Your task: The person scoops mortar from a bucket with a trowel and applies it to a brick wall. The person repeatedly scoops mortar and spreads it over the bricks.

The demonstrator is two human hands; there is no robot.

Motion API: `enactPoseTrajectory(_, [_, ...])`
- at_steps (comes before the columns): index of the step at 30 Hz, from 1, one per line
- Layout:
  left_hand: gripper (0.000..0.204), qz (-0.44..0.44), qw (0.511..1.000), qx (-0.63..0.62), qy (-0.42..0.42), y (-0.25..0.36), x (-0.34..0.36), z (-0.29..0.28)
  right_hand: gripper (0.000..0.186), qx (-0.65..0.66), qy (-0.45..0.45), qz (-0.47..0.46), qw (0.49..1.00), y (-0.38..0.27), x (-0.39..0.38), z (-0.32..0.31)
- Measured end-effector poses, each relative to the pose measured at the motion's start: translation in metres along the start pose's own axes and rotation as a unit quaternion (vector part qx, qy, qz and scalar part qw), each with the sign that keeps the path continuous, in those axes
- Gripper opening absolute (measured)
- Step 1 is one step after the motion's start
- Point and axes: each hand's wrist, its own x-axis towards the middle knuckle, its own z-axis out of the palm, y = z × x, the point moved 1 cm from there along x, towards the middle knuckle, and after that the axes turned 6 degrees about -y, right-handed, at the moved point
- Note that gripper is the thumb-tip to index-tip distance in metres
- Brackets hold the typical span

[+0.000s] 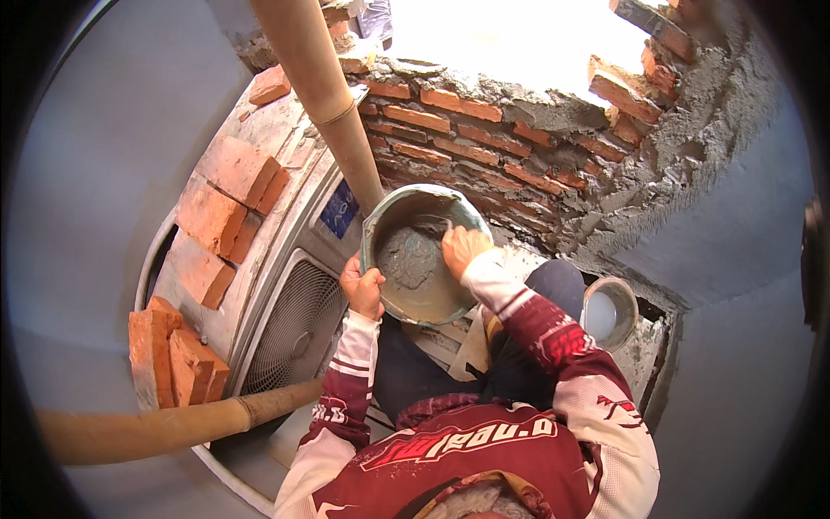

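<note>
A round, grey-green bucket (pixel 391 298) tilts above my lap, with wet grey mortar (pixel 410 258) lying in its bottom and smeared up the inside wall. My left hand (pixel 364 290) is closed on the bucket's left rim, thumb on top. Over the right side of the bucket, my right hand (pixel 465 251) is closed in a fist, its fingers turned down toward the mortar. What it grips is mostly hidden by the hand and the mortar, so I cannot make out its kind.
A small pail (pixel 629 316) of whitish liquid stands at my right knee. Left, loose bricks (pixel 210 216) lie on an air-conditioner unit (pixel 290 324). Bamboo poles (pixel 316 69) cross above and at lower left. Ahead rises a rough brick wall (pixel 471 143) below a bright opening.
</note>
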Motion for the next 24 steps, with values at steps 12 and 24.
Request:
enactPoseTrajectory(12, [0.049, 0.049, 0.994, 0.084, -0.058, 0.0, 0.001, -0.01, 0.017, 0.036, 0.027, -0.146, 0.988, -0.018, -0.024, 0.04])
enactPoseTrajectory(24, [0.019, 0.097, 0.976, 0.186, -0.059, 0.008, -0.025, 0.02, 0.017, 0.113, -0.044, -0.055, 0.991, -0.024, -0.064, 0.061])
